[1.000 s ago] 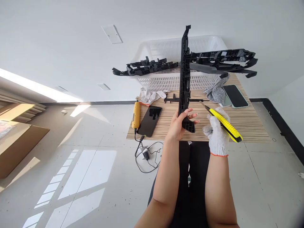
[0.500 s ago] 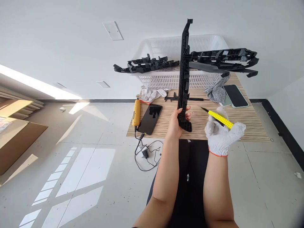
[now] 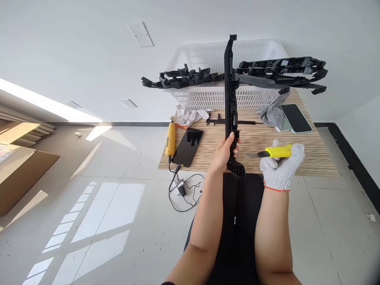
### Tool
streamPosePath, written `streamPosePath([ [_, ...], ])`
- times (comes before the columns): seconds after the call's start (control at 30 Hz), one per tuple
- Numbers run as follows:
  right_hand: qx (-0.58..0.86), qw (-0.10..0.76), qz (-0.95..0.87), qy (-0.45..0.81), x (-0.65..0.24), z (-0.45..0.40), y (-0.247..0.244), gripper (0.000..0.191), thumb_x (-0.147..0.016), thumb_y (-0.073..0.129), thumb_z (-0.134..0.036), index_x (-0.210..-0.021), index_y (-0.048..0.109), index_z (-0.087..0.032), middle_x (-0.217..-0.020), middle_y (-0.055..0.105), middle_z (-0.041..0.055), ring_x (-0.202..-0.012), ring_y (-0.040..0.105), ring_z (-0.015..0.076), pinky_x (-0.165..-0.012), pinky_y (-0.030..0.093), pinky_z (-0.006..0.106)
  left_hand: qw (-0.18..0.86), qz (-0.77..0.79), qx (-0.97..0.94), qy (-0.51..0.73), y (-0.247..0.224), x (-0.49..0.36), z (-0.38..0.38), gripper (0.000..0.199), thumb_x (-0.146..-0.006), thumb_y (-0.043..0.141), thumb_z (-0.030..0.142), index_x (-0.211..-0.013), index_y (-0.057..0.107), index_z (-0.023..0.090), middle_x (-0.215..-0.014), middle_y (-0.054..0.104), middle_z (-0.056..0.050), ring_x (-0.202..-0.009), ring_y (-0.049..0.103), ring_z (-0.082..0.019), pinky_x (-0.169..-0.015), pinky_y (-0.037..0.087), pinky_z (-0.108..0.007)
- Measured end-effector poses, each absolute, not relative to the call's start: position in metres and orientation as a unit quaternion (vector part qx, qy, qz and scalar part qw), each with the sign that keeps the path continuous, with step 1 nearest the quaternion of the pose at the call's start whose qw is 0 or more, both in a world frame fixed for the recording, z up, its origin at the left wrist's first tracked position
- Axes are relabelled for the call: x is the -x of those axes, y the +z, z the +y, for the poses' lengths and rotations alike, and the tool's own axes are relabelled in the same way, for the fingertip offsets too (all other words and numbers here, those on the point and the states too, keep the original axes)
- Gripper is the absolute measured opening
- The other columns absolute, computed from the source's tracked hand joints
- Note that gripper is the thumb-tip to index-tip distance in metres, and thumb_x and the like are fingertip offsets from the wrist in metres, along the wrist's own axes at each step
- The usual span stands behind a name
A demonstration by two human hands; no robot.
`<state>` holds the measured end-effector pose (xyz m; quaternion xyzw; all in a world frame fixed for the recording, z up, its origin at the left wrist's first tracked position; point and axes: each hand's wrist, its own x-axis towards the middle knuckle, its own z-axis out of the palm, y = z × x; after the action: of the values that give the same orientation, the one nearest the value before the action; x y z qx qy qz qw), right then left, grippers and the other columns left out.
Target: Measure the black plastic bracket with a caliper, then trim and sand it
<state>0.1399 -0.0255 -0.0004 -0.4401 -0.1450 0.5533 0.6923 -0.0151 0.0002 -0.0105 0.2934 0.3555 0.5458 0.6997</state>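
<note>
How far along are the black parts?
Done: perhaps the left pile or right pile on the basket; can't tell which.
In hand: left hand holds one long part, gloved right hand a knife, blade clear of it.
Left: likely this part, maybe the other pile.

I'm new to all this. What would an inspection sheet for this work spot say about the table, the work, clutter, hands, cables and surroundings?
Surface: striped tabletop, no spills seen.
Job's things: long black part, held upright in the view; yellow knife, blade exposed; more black parts across a white basket.
Clutter: loose glove, grey cloth, yellow tool, two dark-screened devices.
Grippers: no robot; bare left hand grips the long part, gloved right hand holds the knife, its blade pointing towards the left.
Cables: tangled below the table's front edge.
Surroundings: cardboard box, sunlit floor, pale wall.
</note>
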Motion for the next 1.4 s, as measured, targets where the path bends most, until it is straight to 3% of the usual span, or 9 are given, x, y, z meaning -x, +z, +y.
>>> streamPosePath([
  [0.1,0.492,0.667,-0.158,0.537,-0.134,-0.025,-0.003,0.052,-0.080,0.050,-0.067,-0.079,0.067,-0.018,-0.048,0.036,-0.0071,-0.031,0.025,0.0054,-0.031,0.013,0.022,0.708,0.345,-0.281,0.547,-0.011,0.014,0.001,0.036,-0.097,0.057,0.048,-0.115,0.070,0.019,-0.081,0.057,0.000,-0.051,0.040,-0.004,-0.045,0.034,-0.017],
  [0.2,0.525,0.639,-0.177,0.534,-0.126,-0.025,-0.004,0.048,-0.079,0.057,-0.064,-0.080,0.067,-0.018,-0.051,0.046,-0.0047,-0.034,0.031,0.0053,-0.030,0.014,0.020,0.733,0.339,-0.251,0.534,-0.011,0.016,0.002,0.042,-0.100,0.049,0.052,-0.116,0.070,0.019,-0.082,0.060,-0.001,-0.055,0.048,-0.006,-0.048,0.041,-0.018],
  [0.33,0.540,0.643,-0.155,0.521,-0.117,-0.023,-0.004,0.043,-0.078,0.064,-0.062,-0.081,0.065,-0.018,-0.071,0.065,0.0011,-0.041,0.039,0.0036,-0.033,0.024,0.016,0.767,0.302,-0.217,0.524,-0.010,0.022,0.004,0.042,-0.104,0.041,0.045,-0.117,0.070,0.018,-0.084,0.064,-0.004,-0.077,0.065,-0.013,-0.071,0.057,-0.024],
  [0.47,0.530,0.672,-0.128,0.501,-0.115,-0.023,-0.005,0.038,-0.079,0.065,-0.057,-0.083,0.066,-0.019,-0.095,0.072,0.0034,-0.047,0.045,0.0022,-0.037,0.034,0.014,0.786,0.276,-0.206,0.514,-0.007,0.026,0.003,0.042,-0.105,0.038,0.040,-0.122,0.069,0.019,-0.086,0.067,-0.006,-0.086,0.069,-0.016,-0.084,0.058,-0.031],
  [0.6,0.513,0.685,-0.124,0.502,-0.116,-0.025,-0.006,0.038,-0.079,0.064,-0.058,-0.084,0.068,-0.021,-0.098,0.072,0.0026,-0.048,0.045,0.0020,-0.037,0.034,0.013,0.785,0.270,-0.168,0.532,-0.005,0.028,0.002,0.039,-0.105,0.041,0.037,-0.132,0.065,0.022,-0.086,0.069,-0.005,-0.083,0.069,-0.016,-0.089,0.057,-0.033],
  [1.03,0.481,0.711,-0.119,0.499,-0.116,-0.024,-0.006,0.040,-0.076,0.066,-0.060,-0.089,0.069,-0.022,-0.095,0.067,0.0000,-0.052,0.049,0.0034,-0.038,0.037,0.014,0.768,0.261,-0.178,0.557,-0.011,0.029,0.007,0.040,-0.104,0.041,0.041,-0.123,0.069,0.021,-0.086,0.065,-0.004,-0.066,0.060,-0.010,-0.068,0.053,-0.023],
  [1.4,0.449,0.724,-0.146,0.503,-0.113,-0.024,-0.005,0.038,-0.076,0.067,-0.056,-0.092,0.069,-0.022,-0.087,0.062,-0.0003,-0.052,0.047,0.0036,-0.039,0.036,0.015,0.763,0.293,-0.191,0.543,-0.014,0.030,0.005,0.042,-0.102,0.044,0.047,-0.120,0.070,0.020,-0.083,0.065,-0.003,-0.064,0.059,-0.009,-0.066,0.049,-0.020],
])
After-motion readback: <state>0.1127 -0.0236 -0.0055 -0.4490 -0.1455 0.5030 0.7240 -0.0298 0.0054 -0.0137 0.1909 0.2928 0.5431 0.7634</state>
